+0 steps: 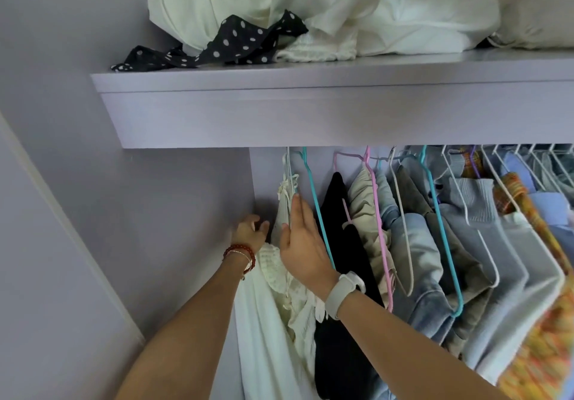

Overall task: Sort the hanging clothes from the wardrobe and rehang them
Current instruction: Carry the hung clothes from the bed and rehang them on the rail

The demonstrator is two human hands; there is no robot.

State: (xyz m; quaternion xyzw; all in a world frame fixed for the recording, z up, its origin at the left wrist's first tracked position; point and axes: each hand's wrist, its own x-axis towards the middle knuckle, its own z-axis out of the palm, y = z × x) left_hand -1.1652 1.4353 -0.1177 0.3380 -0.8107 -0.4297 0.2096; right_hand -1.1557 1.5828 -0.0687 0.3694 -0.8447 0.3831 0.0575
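A: Hands, item one. Left hand (250, 229): at the far left end of the row under the shelf (310, 114), between the wardrobe's side wall and the white garment (285, 210); fingers loosely curled, holding nothing I can make out. Beaded bracelets on that wrist.

B: And item two?

A: Right hand (302, 241): fingers straight, laid flat against the right face of the same white garment, just left of the teal hanger (316, 210). Nothing gripped. Pale watch (344, 294) on the wrist.

B: Purpose of that placing?

A: Judged: the flat palm parts the white piece from the black garment (341, 244) next along, making a gap so one hanger can be singled out, while the left hand keeps the wall side free.

B: Remaining stock below the shelf?

A: To the right of the black garment: beige piece on a pink hanger (377, 213), denim, grey knits on white wire hangers, an orange patterned knit (534, 322) at the far right. All hang packed close; the rail itself is hidden by the shelf front.

B: On top of the shelf?

A: Heaped white fabric and a black polka-dot cloth (223, 45) trailing toward its left edge.
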